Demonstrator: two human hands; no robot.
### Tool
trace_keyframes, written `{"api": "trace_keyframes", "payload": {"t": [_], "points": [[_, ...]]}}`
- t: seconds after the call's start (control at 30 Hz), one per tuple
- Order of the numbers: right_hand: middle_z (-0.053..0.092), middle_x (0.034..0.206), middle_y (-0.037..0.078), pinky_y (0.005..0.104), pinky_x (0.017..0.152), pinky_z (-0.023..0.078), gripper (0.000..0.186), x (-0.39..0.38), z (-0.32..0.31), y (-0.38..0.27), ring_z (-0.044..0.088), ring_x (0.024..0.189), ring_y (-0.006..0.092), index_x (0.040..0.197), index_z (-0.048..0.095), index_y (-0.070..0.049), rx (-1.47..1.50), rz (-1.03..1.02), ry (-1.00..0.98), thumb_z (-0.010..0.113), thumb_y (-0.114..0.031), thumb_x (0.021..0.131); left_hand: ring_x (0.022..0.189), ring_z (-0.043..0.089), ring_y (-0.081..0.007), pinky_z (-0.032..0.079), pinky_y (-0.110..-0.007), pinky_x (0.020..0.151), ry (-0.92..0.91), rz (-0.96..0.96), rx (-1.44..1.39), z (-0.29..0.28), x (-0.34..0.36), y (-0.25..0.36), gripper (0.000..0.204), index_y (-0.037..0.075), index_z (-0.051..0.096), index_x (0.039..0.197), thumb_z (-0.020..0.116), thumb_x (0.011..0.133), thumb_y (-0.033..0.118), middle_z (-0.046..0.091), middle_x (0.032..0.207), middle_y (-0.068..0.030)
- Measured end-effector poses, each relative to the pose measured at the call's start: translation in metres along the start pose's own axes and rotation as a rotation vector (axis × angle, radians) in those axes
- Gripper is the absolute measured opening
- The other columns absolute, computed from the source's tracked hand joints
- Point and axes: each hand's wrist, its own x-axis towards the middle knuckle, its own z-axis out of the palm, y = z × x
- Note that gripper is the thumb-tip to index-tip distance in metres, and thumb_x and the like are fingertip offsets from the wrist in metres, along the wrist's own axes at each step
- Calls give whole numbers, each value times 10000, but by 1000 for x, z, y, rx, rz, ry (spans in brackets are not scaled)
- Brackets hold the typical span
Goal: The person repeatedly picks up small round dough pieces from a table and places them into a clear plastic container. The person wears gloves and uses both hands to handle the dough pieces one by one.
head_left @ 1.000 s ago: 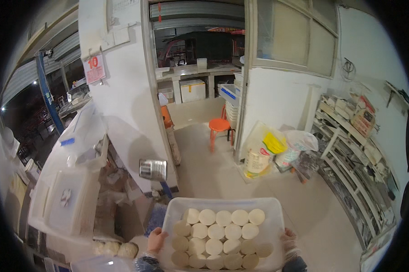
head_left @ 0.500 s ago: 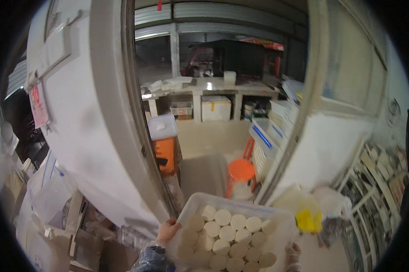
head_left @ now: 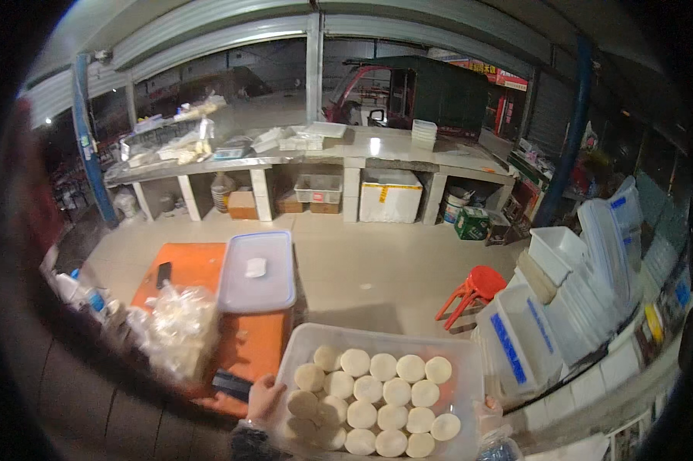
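In the head view, pale round discs [head_left: 368,389] lie inside the translucent tub [head_left: 385,335]. The tub is between the left hand [head_left: 264,398], fingers clamped on its left side, and the right hand [head_left: 490,413], clamped on its right side. Beyond the tub, rightwards, stands a red stool [head_left: 486,283].

A long counter [head_left: 396,150] runs from about ten o'clock to two, cluttered with pale packages near ten and bearing a stack of white tubs [head_left: 424,134] at one. Under it, toward two, sits a white box [head_left: 399,203] with yellow tape; a green carton [head_left: 470,223] is at three. Beyond, at one, shows a vehicle [head_left: 450,96] with a dark green canopy. At four stands a red stool [head_left: 486,281], with pale bins [head_left: 581,307] farther out
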Motion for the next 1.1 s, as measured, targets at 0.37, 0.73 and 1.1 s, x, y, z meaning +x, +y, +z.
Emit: {"api": "trace_keyframes", "payload": {"t": [0.37,0.73,1.1], "points": [[608,799,16,255,636,462,151,362,170,-6,561,680,122,890,621,-58,-90,-211,158,648,-28,744,694,580,-169,447,-297,649,-41,38,105,116,378,133,225,-37,600,823,621,713,158,632,741,-94],[627,875,5,237,679,466,215,706,422,-144,564,731,100,967,619,-32,90,-73,-205,653,-27,754,453,448,-97,336,-250,397,189,-94,-126,157,675,214,121,-4,586,767,563,739,112,528,584,-22],[622,905,53,270,715,465,257,976,539,-184,581,805,151,1009,600,-14,-103,-120,86,645,-146,793,619,513,-124,411,-290,576,-34,38,133,265,1068,374,201,-27,601,790,603,711,158,584,651,-43]]}}
